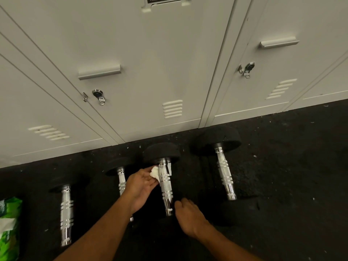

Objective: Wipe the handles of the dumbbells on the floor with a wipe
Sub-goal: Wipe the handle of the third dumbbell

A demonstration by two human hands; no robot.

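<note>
Floor (282,185): black rubber, speckled w/ pale flecks and scuffs; fills lower half of frame.
Lockers (150,63): pale grey metal doors across upper half, standing on the floor; pull handles, key locks, vent slots.
Dumbbells: four lying in a row on the floor just below the lockers, chrome handles pointing toward the camera, black heads at the far end.
3rd dumbbell (165,185): centre of frame, the one being worked on.
Wipe (155,173): white, bunched, pressed against upper left side of that handle.
Left hand (141,187): clenched round the wipe, touching the handle.
Right hand (188,215): released, fingers loose, just right of the handle's near end; contact unclear.
Wipe pack (9,227): green/white, lower left edge, on the floor.
</note>
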